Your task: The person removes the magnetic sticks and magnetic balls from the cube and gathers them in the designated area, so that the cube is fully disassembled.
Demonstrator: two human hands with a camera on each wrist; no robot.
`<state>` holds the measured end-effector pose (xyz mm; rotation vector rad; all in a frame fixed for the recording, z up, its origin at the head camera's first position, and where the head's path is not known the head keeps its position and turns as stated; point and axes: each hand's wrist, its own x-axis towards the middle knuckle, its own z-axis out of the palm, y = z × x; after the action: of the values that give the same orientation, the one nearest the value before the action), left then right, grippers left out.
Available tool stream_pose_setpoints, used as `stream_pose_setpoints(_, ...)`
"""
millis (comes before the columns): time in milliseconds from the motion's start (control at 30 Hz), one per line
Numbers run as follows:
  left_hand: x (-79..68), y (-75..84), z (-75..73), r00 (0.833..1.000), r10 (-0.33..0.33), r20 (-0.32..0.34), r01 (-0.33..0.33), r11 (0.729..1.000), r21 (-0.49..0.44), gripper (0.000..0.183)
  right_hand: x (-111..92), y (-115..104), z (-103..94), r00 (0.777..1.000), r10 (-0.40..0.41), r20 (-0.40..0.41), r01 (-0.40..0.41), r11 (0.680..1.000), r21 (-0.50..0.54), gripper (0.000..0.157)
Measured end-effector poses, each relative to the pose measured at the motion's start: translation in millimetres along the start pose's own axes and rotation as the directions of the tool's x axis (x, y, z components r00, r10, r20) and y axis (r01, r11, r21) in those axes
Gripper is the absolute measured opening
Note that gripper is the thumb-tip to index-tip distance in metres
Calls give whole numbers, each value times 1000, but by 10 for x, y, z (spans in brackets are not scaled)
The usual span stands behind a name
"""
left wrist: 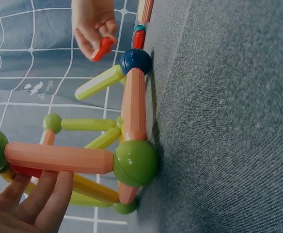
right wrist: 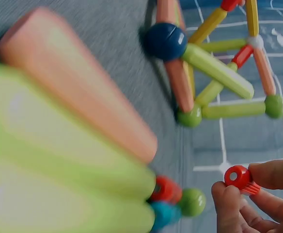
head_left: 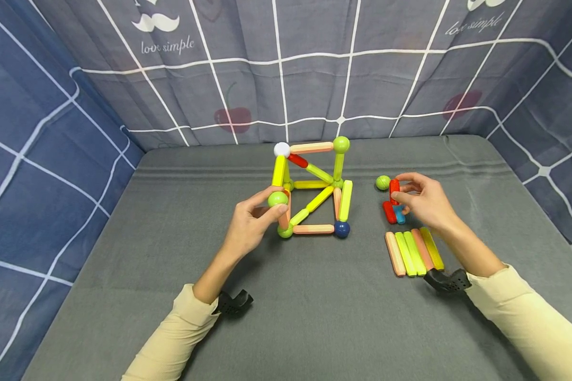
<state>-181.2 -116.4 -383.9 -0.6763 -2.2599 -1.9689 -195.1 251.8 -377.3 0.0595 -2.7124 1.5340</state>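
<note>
A frame of coloured magnetic rods and balls stands mid-table, with a white ball [head_left: 282,150] at its back left top and a navy ball [head_left: 341,229] at its front right. My left hand [head_left: 250,225] grips the green ball [head_left: 278,199] atop the front left post, an orange rod [left wrist: 59,158]. From the navy ball a yellow-green rod [head_left: 345,201] stands up with its upper end free. Between thumb and fingers my right hand [head_left: 426,200] pinches a short red rod [right wrist: 238,178]. Below that hand lie another short red rod [head_left: 389,212] and a short blue rod [head_left: 400,214].
A loose green ball [head_left: 383,182] sits left of the right hand. Nearer the front, several long rods [head_left: 413,254] lie side by side in a row, beside the right wrist's black camera mount [head_left: 447,280]. A checked curtain [head_left: 248,90] borders the grey table [head_left: 295,317] behind.
</note>
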Motion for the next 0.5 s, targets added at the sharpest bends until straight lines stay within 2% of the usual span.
stream_pose_setpoints(200, 5, 0, -3, 1000, 1, 0, -1, 1000, 6, 37, -25, 177, -124, 999, 34, 27, -31, 995, -94, 41)
stream_pose_setpoints(500, 7, -4, -7, 1000, 1, 4, -1, 1000, -10, 36, -24, 324, -213, 978, 134, 160, -95, 968, -231, 44)
